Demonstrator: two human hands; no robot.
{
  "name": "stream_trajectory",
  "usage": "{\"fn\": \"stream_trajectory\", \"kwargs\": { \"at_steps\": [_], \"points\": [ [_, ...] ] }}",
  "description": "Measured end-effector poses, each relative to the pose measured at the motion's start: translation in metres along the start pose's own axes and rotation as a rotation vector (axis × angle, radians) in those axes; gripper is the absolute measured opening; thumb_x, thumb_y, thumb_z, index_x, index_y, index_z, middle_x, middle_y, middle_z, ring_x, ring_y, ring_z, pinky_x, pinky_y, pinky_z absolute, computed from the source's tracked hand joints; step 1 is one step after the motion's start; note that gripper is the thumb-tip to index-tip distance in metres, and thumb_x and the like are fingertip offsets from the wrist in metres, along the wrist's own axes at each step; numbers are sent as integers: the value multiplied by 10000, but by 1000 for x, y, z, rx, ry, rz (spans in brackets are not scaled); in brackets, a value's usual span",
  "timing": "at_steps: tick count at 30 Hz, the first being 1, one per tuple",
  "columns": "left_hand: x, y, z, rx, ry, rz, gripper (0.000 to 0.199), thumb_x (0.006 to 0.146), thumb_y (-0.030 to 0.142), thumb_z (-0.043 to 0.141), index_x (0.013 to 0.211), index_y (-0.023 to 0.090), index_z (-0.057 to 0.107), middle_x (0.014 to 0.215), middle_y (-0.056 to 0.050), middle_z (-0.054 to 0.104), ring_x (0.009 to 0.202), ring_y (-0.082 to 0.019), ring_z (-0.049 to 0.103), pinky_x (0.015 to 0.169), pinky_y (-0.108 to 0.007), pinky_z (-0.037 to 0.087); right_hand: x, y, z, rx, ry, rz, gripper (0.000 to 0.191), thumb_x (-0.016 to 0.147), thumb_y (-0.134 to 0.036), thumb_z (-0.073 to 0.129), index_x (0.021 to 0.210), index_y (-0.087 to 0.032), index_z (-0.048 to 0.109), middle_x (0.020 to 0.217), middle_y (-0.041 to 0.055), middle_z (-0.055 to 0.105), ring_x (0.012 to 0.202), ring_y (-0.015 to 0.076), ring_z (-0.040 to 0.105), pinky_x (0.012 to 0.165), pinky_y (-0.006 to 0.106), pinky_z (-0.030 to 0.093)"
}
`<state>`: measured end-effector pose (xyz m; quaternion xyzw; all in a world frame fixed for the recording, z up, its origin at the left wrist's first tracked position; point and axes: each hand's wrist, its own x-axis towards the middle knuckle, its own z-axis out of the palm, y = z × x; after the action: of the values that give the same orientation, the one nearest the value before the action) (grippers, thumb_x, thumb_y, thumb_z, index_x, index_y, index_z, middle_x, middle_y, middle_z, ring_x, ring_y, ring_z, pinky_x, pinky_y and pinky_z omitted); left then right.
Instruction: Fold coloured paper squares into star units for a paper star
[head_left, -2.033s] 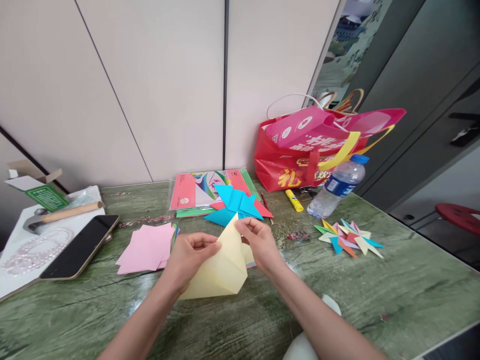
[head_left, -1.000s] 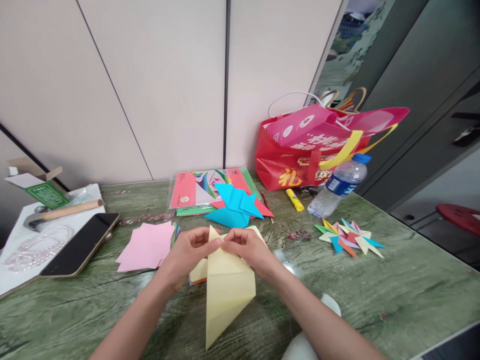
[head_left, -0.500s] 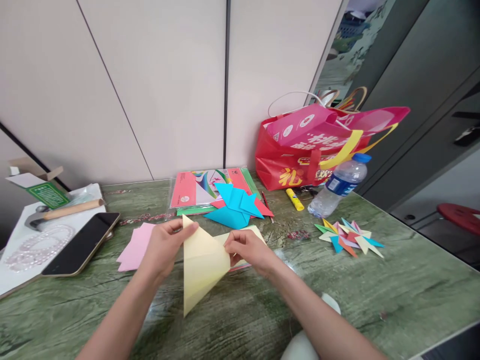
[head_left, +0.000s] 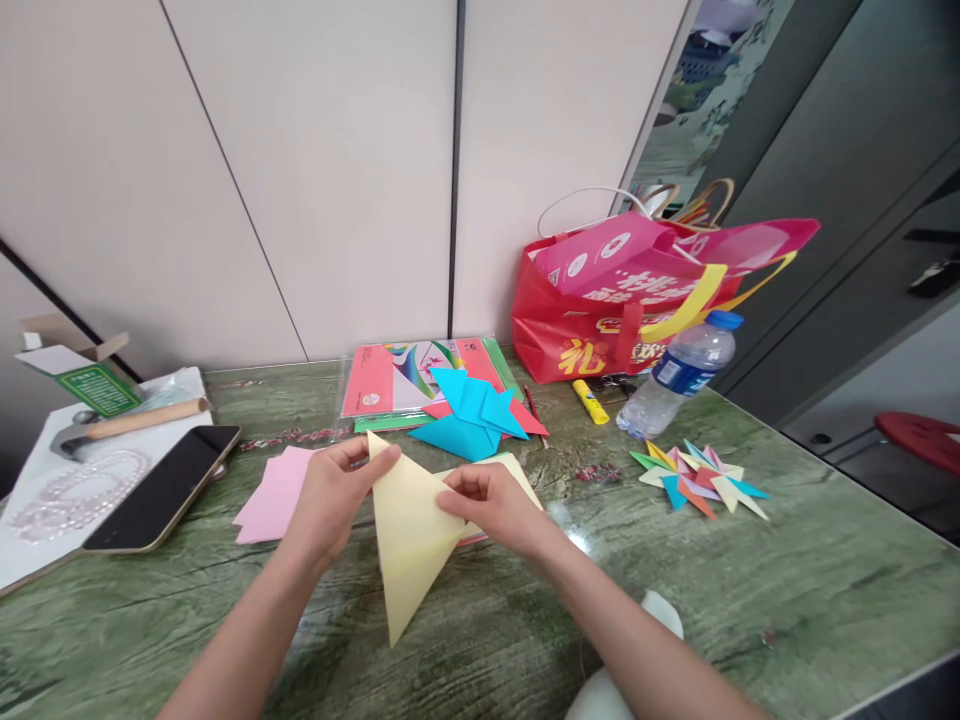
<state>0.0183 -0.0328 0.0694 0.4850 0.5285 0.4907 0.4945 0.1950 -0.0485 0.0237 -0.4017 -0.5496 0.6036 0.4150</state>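
Note:
A pale yellow sheet of paper (head_left: 411, 540), folded into a triangle, is held up above the table, one point hanging down. My left hand (head_left: 341, 490) pinches its upper left corner between thumb and fingers. At the right-hand side of the triangle, my right hand (head_left: 491, 503) grips the paper with thumb and bent fingers. Behind my right hand lies a stack of coloured paper (head_left: 517, 470), a pale yellow sheet on top, partly covered. Pink paper sheets (head_left: 274, 495) rest beside my left wrist. Blue folded paper pieces (head_left: 472, 415) lie just beyond my hands.
Farther back are a paper pack (head_left: 382, 380), a red bag (head_left: 570, 320), a yellow glue stick (head_left: 591, 402) and a plastic bottle (head_left: 679, 375). Folded paper stars (head_left: 701, 478) lie at right. On the left are a phone (head_left: 165, 490), a hammer (head_left: 142, 420) and a beaded string (head_left: 82, 495).
The triangle's lower point has swung slightly right and down. My right hand has shifted a little along the paper's edge, its thumb now over the front. Both hands keep hold.

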Motion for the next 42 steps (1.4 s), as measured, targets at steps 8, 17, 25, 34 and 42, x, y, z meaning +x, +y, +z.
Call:
{"fn": "stream_trajectory", "kwargs": {
  "at_steps": [8, 17, 25, 34, 42],
  "points": [
    [11, 5, -18, -40, 55, 96, 216, 603, 327, 710, 718, 151, 662, 687, -23, 660, 665, -167, 604, 620, -297, 527, 5, 2, -10, -75, 164, -61, 172, 657, -313, 658, 655, -141, 653, 599, -16, 621, 536, 91, 506, 518, 209, 379],
    [23, -23, -21, 757, -81, 204, 214, 631, 332, 621, 772, 171, 626, 823, -71, 670, 811, -258, 608, 755, -381, 463, 16, 0, -29, 571, 586, -134, 207, 539, -239, 760, 679, -156, 632, 644, -44, 629, 515, 53, 536, 512, 171, 498],
    [6, -38, -9, 1104, -572, 174, 881, 428, 162, 738, 1241, 174, 399, 1383, -158, 321, 1276, -308, 268, 996, -410, 280, 29, 10, -44, 745, 575, -130, 176, 577, -84, 708, 710, -140, 607, 763, 29, 671, 757, 136, 650, 811, 255, 525],
    [-1, -36, -5, 1164, -631, 141, 645, 526, 83, 624, 1145, 163, 462, 1348, -146, 365, 1229, -270, 354, 982, -366, 295, 25, 16, -42, 198, 413, -181, 285, 661, -203, 652, 940, -181, 598, 988, 71, 648, 946, 214, 610, 912, 441, 432],
    [-2, -38, -8, 1180, -629, 189, 513, 570, 85, 574, 1070, 183, 514, 1289, -121, 448, 1185, -274, 413, 942, -383, 339, 5, 21, -15, -903, -112, -229, 566, 557, -187, 755, 1097, -135, 593, 1258, 164, 487, 1174, 289, 426, 985, 414, 341]
  ]
}}
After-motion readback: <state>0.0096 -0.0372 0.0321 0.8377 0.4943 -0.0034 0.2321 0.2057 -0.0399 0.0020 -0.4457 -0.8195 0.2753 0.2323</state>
